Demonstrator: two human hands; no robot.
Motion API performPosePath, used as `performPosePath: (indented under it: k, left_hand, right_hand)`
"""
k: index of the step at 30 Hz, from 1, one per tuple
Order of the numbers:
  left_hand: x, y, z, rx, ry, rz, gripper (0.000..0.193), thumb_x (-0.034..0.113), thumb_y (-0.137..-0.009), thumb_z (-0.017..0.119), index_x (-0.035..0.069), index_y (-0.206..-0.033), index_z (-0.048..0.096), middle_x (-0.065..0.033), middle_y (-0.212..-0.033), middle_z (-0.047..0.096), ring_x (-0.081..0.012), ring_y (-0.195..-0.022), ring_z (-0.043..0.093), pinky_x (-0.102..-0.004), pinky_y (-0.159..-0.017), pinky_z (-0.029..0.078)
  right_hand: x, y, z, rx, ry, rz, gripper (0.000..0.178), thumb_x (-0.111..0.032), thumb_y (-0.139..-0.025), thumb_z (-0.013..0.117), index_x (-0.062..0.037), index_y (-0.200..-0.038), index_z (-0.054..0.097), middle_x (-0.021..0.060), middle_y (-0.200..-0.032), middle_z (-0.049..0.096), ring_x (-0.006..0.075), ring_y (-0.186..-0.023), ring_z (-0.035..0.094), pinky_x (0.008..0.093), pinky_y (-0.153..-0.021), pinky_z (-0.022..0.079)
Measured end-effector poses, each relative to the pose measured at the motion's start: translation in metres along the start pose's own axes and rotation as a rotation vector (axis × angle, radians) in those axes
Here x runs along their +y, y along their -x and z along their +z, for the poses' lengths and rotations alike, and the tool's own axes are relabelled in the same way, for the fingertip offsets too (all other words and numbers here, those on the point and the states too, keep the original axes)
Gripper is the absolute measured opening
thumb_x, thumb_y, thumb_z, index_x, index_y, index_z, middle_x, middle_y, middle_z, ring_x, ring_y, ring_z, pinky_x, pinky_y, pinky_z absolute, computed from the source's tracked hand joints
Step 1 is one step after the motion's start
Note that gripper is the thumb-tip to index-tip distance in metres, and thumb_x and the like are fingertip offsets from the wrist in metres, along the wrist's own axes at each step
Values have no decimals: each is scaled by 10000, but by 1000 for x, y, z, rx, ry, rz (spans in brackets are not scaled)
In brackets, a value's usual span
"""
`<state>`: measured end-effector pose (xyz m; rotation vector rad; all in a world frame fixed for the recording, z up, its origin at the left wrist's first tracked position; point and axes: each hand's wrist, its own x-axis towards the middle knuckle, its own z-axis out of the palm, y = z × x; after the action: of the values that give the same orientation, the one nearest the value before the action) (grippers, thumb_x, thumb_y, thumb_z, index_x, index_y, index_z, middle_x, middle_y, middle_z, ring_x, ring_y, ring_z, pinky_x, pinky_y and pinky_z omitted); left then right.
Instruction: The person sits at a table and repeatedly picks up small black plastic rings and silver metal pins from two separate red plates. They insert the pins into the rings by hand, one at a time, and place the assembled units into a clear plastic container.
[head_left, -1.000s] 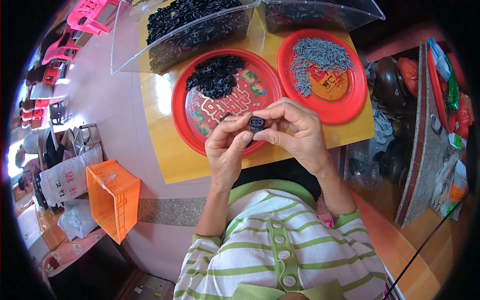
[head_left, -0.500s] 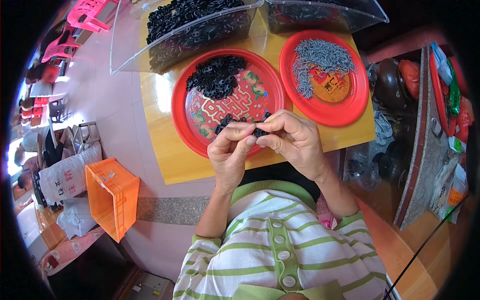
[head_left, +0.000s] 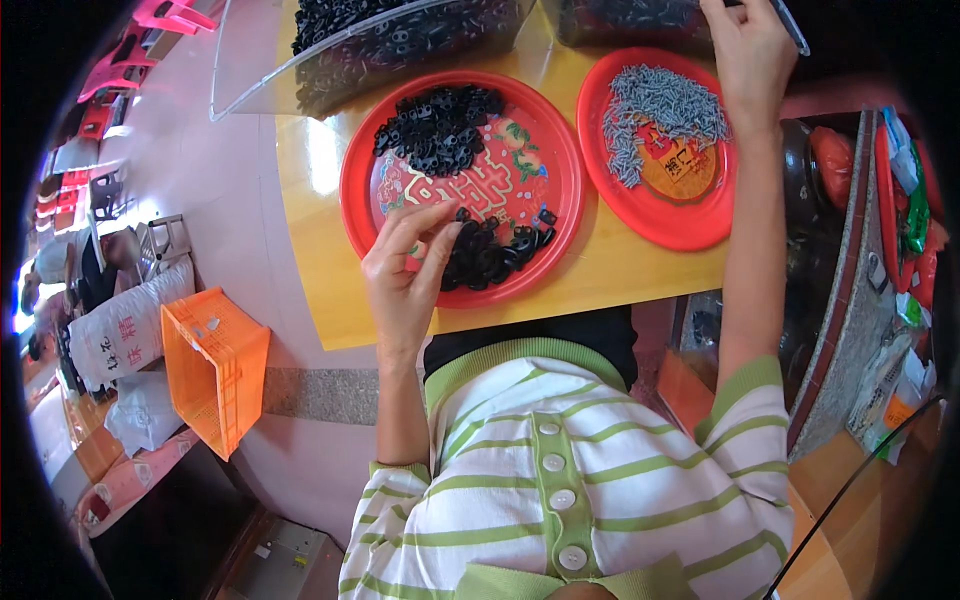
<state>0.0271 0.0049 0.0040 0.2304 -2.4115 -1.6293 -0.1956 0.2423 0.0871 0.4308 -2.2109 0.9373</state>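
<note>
Hands have split up: left hand (head_left: 405, 270) now picks with open fingers at black parts (head_left: 487, 252), right hand (head_left: 748, 48) reaches the bin (head_left: 640, 18), grip unclear.

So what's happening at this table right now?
A person sits at a yellow table sorting small parts. The left hand picks among black plastic pieces on a red plate. The right hand reaches up to a clear bin beyond a second red plate heaped with grey screws.
</note>
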Motion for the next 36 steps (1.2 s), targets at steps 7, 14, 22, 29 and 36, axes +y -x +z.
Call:
performPosePath:
  k: [7, 14, 22, 29, 36]
  left_hand:
    - [15, 0, 10, -188, -331, 145, 310, 81, -710, 710, 62, -1013, 644, -95, -985, 583, -270, -947, 529, -368, -822, 419]
    - [18, 19, -5, -176, -601, -29, 672, 157, -634, 775, 80, -1236, 486, -152, -1165, 455, -333, -1039, 455, -431, -926, 367]
    - [13, 14, 8, -225, -514, -33, 679, 94, -622, 771, 23, -1231, 478, -165, -1114, 465, -330, -1032, 468, -389, -873, 425]
    - [9, 12, 26, -147, -439, -26, 618, 84, -631, 777, 61, -1201, 539, -91, -1022, 495, -206, -806, 531, -297, -646, 487]
    - [7, 10, 29, -186, -359, 69, 586, 102, -640, 775, 50, -1182, 557, -105, -1033, 514, -215, -864, 550, -316, -713, 481]
  right_hand:
    - [13, 5, 15, 27, 72, -140, 197, -65, -812, 613, 7, -995, 620, 66, -824, 626, 107, -627, 524, 242, -616, 444]
    - [-1, 81, -27, -256, -169, 124, 136, -96, -807, 657, -30, -924, 639, 25, -836, 644, 76, -689, 552, 239, -625, 450]
    - [-61, 150, -29, -899, -140, -4, 282, -251, -712, 708, -57, -876, 586, 78, -859, 574, 247, -807, 583, 375, -642, 477]
    - [-83, 159, -16, -977, 12, -28, 273, -195, -695, 722, -43, -856, 562, 90, -889, 558, 268, -884, 575, 384, -684, 489]
    - [-84, 166, -11, -907, -11, 29, 209, -137, -732, 685, -39, -862, 555, 102, -884, 558, 282, -867, 577, 389, -684, 482]
